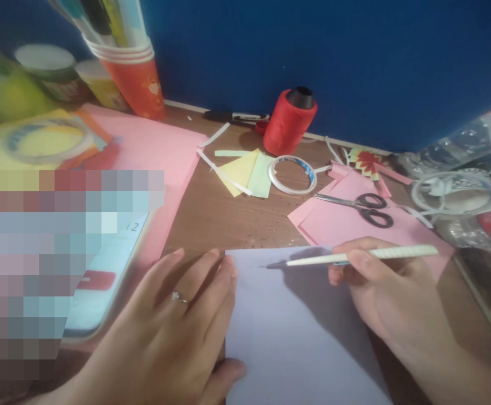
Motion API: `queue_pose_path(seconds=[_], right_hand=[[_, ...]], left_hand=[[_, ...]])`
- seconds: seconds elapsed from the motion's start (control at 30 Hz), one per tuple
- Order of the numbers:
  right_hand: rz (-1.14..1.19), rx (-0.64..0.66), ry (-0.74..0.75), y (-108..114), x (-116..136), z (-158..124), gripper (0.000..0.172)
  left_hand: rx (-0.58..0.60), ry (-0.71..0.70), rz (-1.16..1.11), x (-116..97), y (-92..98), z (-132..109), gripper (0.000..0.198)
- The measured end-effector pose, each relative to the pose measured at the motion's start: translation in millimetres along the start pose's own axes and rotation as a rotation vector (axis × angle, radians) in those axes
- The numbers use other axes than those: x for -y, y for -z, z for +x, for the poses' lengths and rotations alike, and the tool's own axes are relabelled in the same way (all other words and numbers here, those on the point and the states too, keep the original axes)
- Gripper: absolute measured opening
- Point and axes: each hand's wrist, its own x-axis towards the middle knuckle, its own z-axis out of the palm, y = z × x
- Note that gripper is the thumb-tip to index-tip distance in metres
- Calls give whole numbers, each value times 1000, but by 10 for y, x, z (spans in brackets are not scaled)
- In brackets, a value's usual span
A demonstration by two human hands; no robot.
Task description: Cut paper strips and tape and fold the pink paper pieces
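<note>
A pale lavender sheet of paper (296, 326) lies in front of me on the brown table. My left hand (186, 309) rests flat with fingers stretched out, its fingertips and thumb over the sheet's left edge. It wears a ring. My right hand (389, 287) pinches a slim white pen-shaped tool (321, 259) with a ribbed end. The tool's thin tip points left, at or just above the sheet near its top edge; I cannot tell whether it is a pen or a blade. Small faint marks show near the tip. My right hand casts a shadow on the sheet.
Scissors (355, 205) lie on pink paper (406, 236) at right. Behind are a tape roll (274, 183), coloured paper scraps (237, 174), a red thread spool (288, 124) and a marker (249, 117). A tablet-like screen (102, 292), partly blurred out, and a red cup (138, 79) stand left.
</note>
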Motion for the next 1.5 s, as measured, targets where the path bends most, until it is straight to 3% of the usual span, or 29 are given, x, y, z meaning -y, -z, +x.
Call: queue_pose_path(seconds=[0.6,0.9,1.5], right_hand=[[-4,-36,20,21,22,35,7],[18,-54,23,15,57,60,6],[20,-70,-6,51,65,79,7]], left_hand=[[-24,63,-50,-36,-72,-27,66],[-21,11,-4,6,-87,-28,70],[-74,120,-96,-43,-159,-91,73]])
